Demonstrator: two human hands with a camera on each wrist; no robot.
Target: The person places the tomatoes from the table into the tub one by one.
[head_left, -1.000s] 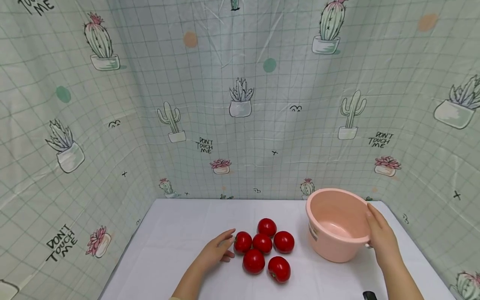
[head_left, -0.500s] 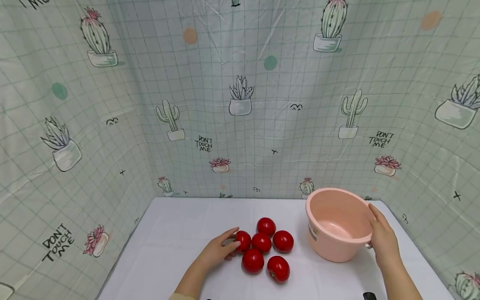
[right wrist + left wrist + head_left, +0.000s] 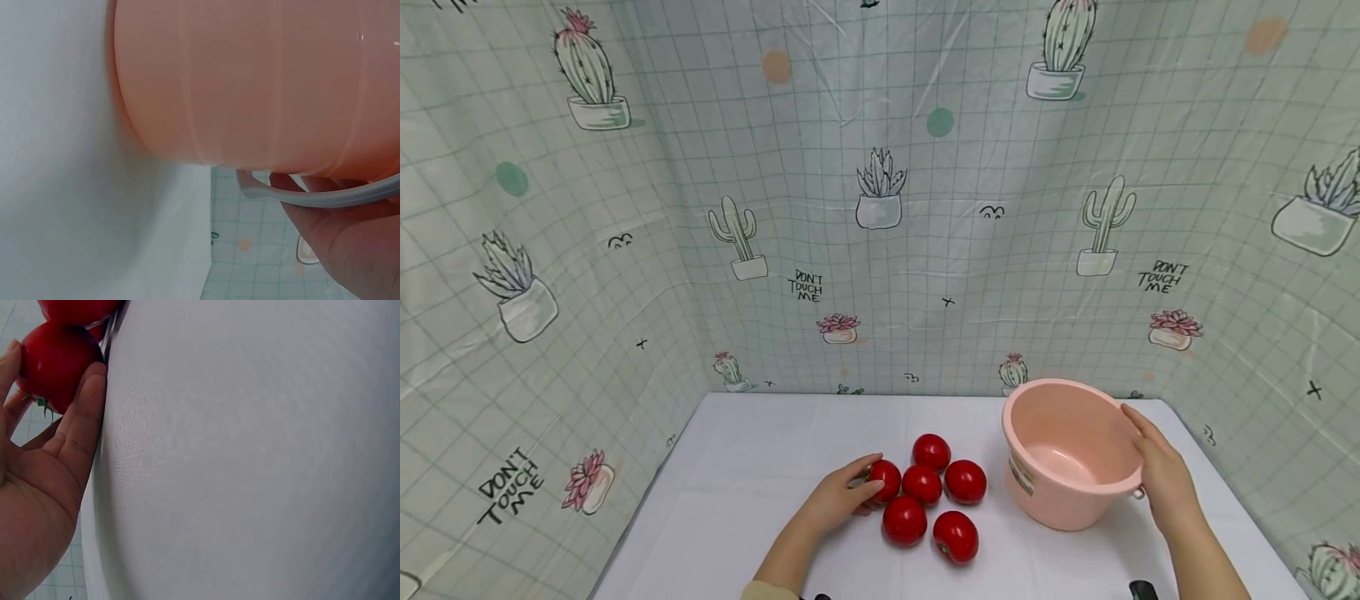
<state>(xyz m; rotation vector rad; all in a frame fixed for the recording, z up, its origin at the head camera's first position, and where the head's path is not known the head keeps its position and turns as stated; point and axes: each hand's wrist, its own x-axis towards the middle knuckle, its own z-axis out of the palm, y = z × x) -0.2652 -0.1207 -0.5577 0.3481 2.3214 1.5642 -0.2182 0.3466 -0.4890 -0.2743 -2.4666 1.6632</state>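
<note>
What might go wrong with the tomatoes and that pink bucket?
The left hand has its fingers around the leftmost tomato, which is round and shiny, so it might slip out.
The other tomatoes are bunched close by, so a bump might send one rolling across the table.
The right hand holds the pink bucket at one side only, so a hard pull might tip it.

Backdrop cloth (image 3: 887,267) is reading "DON'T TOUCH ME" lower left, centre-left and right; label (image 3: 1021,475) on pink tub (image 3: 1063,504) is looking illegible.
</note>
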